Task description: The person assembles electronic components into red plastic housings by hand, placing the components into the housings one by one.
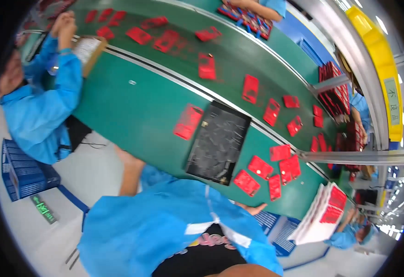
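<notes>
I look down over my blue coat (165, 231) at a green table (133, 115). My left forearm reaches to the table's near edge, and my left hand (121, 152) is barely visible there. Only the fingers of my right hand (252, 208) show, lying flat at the table edge with nothing in them. A black rectangular mat (218, 143) lies on the table in front of me. One red packet (188, 121) lies to its left. Several red packets (266, 173) lie to its right, nearest my right hand.
A green conveyor belt (239, 60) behind the table carries several red packets. A co-worker in a blue coat (40, 106) sits at the left with hands raised (63, 25). A stack of white and red cards (324, 212) stands at the right. A blue box (22, 171) sits on the floor.
</notes>
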Tool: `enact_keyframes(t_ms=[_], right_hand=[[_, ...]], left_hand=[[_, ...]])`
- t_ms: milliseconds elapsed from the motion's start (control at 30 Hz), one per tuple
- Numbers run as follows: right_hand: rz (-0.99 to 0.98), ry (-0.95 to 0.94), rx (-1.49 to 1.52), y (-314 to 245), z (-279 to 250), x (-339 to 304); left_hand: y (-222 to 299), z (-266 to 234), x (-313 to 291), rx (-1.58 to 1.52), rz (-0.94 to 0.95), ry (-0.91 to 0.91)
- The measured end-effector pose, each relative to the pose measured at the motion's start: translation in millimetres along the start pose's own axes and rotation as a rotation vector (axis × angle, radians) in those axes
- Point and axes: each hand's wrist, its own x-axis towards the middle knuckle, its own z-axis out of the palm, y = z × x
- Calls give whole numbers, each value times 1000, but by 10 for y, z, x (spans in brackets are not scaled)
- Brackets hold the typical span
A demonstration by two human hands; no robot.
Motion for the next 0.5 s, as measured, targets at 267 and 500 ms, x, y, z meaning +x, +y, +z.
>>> enact_keyframes(t_ms=[267,500], right_hand=[[864,-574,-1687,-1117,629,-297],[114,-1384,-1603,24,2664,200]], left_hand=[[456,52,-399,1258,754,545],[-801,1392,199,1840,632,-348]])
